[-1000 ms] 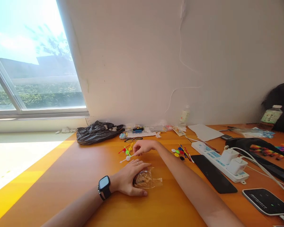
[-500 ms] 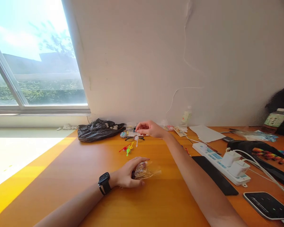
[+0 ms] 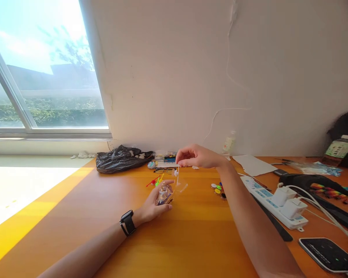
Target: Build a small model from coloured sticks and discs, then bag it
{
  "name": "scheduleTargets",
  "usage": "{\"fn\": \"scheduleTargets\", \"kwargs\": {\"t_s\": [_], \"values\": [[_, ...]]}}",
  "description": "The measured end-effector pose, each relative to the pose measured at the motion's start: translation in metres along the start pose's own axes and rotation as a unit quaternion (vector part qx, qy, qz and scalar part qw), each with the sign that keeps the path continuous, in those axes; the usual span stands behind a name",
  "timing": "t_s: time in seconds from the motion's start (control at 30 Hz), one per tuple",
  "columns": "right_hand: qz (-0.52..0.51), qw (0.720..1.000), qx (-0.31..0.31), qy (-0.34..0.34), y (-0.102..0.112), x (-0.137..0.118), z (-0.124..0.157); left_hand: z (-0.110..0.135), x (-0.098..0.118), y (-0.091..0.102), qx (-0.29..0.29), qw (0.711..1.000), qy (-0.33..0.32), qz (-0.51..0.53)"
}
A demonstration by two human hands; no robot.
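My left hand (image 3: 156, 202), with a black watch at its wrist, is closed round a clear plastic bag (image 3: 164, 193) of small parts. The bag's loose open end points to the right. Above that end, my right hand (image 3: 197, 156) pinches a thin white plastic piece (image 3: 178, 175) with an arrow-like shaft and a round middle; it hangs upright from the fingertips. Just behind my left hand lie red, yellow and green arrow-shaped pieces (image 3: 154, 181), partly hidden by the fingers. Small coloured round pieces (image 3: 217, 190) sit left of my right forearm.
A black plastic bag (image 3: 118, 160) and glasses (image 3: 165, 170) lie toward the wall. On the right are a white power strip (image 3: 274, 202) with plugs and cables, a black charging pad (image 3: 329, 253), white paper (image 3: 253, 165) and a bottle (image 3: 338, 150). The window (image 3: 49, 77) is at left.
My right hand has moved right with the white piece, now over the clear bag's end. My left hand has lifted the bag slightly up and left. The round pieces by my forearm have come into view.
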State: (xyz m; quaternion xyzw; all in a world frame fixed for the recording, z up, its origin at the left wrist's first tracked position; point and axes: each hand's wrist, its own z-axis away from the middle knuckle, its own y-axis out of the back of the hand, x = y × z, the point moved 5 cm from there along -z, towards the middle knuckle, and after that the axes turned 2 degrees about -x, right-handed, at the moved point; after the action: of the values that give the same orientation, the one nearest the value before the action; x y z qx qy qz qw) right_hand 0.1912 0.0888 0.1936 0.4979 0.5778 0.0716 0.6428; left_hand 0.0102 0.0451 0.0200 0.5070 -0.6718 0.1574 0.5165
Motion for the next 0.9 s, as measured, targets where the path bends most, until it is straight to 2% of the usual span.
{"fn": "scheduleTargets", "kwargs": {"t_s": [0.27, 0.5, 0.73, 0.9], "values": [[0.019, 0.997, -0.08, -0.007, -0.011, 0.004, -0.001, -0.001, 0.011, 0.003, 0.05, 0.998, -0.027, -0.001], [0.012, 0.991, -0.133, -0.02, -0.017, 0.007, -0.001, 0.0, 0.014, 0.003, 0.063, 0.997, -0.037, -0.007], [0.069, 0.994, -0.083, -0.016, -0.01, 0.011, -0.001, 0.001, 0.008, 0.002, 0.054, 0.998, -0.033, -0.015], [0.081, 0.996, -0.026, -0.027, -0.002, 0.028, -0.007, 0.002, 0.006, 0.001, 0.041, 0.998, -0.033, -0.018]]}}
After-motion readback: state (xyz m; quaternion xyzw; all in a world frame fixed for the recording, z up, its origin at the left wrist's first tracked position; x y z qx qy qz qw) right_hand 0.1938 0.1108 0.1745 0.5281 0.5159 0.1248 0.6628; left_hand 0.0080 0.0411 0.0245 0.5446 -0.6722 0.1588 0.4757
